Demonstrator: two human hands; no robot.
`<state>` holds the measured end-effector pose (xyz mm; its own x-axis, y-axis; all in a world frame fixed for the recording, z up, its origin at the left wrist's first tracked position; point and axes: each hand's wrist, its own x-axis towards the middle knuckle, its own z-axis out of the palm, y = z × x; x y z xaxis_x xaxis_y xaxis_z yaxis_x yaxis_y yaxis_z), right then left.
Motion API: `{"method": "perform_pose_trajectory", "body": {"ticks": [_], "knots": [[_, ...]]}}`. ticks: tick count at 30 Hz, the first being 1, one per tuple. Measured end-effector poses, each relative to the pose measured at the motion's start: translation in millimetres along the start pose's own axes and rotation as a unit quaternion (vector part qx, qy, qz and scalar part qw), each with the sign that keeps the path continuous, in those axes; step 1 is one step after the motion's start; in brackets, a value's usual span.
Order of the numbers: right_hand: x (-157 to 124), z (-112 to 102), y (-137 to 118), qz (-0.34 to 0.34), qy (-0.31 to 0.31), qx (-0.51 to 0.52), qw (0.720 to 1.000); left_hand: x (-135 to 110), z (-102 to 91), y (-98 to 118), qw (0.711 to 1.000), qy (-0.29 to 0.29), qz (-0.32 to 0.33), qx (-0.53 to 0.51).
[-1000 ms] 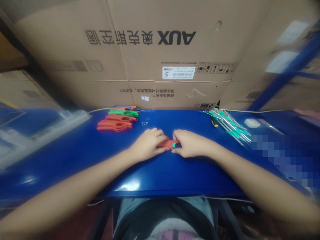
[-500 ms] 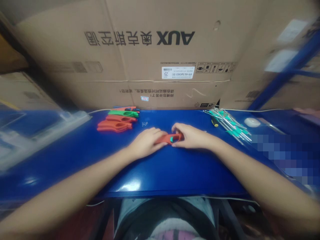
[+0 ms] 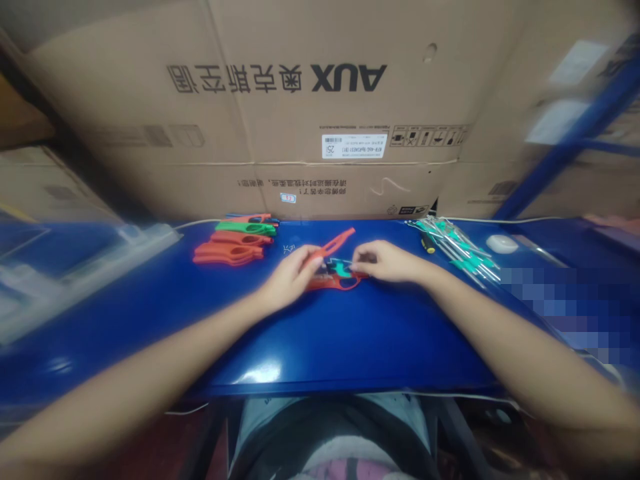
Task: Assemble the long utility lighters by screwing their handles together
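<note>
In the middle of the table, my left hand (image 3: pixel 290 279) is closed on an orange plastic handle shell. Its upper half (image 3: pixel 340 241) is lifted at an angle, apart from the lower half (image 3: pixel 350 284), which lies close to the table. Between the halves a green trigger-like piece (image 3: pixel 343 269) shows, with a thin rod and dark parts beside it. My right hand (image 3: pixel 387 261) pinches at the right end of this inner piece; its fingertips partly hide what they grip.
Orange and green handle shells (image 3: pixel 230 252) are stacked at the back left. To the right lie several metal rods with green pieces (image 3: pixel 465 250), a yellow-and-black tool (image 3: pixel 428 243) and a white round object (image 3: pixel 502 244). A large cardboard sheet (image 3: pixel 280 140) stands behind the blue table (image 3: pixel 360 353).
The orange shell has been opened: its upper half now tilts up and away in my left hand. My right hand has shifted from the shell's end to the inner piece.
</note>
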<state>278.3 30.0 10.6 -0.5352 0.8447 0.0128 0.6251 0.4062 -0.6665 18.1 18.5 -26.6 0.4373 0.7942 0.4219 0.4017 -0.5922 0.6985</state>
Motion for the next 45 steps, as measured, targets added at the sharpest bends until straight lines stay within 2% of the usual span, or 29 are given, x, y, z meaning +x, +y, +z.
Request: {"method": "perform_pose_trajectory", "body": {"ticks": [3, 7, 11, 13, 16, 19, 24, 29, 34, 37, 39, 41, 45], "knots": [[-1.3, 1.7, -0.8, 0.005, -0.003, -0.025, 1.000, 2.9, -1.9, -4.5, 0.996, 0.050, -0.035, -0.065], [-3.6, 3.2, -4.2, -0.024, 0.017, -0.103, 0.994, 3.9, -5.1, -11.6, 0.991, 0.062, -0.043, -0.107], [-6.2, 5.3, -9.0, -0.081, 0.042, -0.259, 0.961, -0.9, -6.2, -9.3, 0.997, 0.034, -0.050, -0.037], [-7.4, 6.1, -10.6, -0.113, 0.042, -0.297, 0.947, -3.0, -6.1, -4.1, 0.998, 0.014, -0.055, -0.007], [-8.8, 6.8, -10.8, -0.171, 0.056, -0.305, 0.935, -3.1, -5.7, 3.3, 0.999, -0.019, -0.045, 0.023], [-10.0, 7.0, -9.3, -0.226, 0.086, -0.299, 0.923, -1.4, -4.8, 5.3, 0.997, -0.050, -0.005, 0.053], [-11.3, 6.3, -8.4, -0.240, 0.102, -0.304, 0.916, 0.5, -4.8, 1.4, 0.995, -0.069, -0.016, 0.065], [-10.8, 5.8, -10.1, -0.228, 0.105, -0.244, 0.937, 4.9, -14.5, 7.1, 0.992, -0.079, 0.012, 0.093], [-8.1, -1.6, -5.7, -0.195, 0.091, -0.137, 0.967, 11.2, -36.5, 6.1, 0.990, -0.085, 0.031, 0.110], [-6.6, -14.5, 2.0, -0.134, 0.120, -0.079, 0.981, 14.4, -52.0, -5.9, 0.988, -0.052, -0.019, 0.144], [-5.6, -21.8, 6.0, -0.094, 0.145, -0.036, 0.984, 16.3, -56.7, -11.5, 0.990, -0.021, -0.074, 0.116], [-4.5, -23.2, 6.9, -0.077, 0.147, 0.012, 0.986, 17.1, -53.7, -10.7, 0.993, -0.006, -0.102, 0.058], [-3.9, -7.4, -0.5, -0.084, 0.091, 0.102, 0.987, 14.2, -33.3, 6.0, 0.994, -0.009, -0.104, -0.036]]}}
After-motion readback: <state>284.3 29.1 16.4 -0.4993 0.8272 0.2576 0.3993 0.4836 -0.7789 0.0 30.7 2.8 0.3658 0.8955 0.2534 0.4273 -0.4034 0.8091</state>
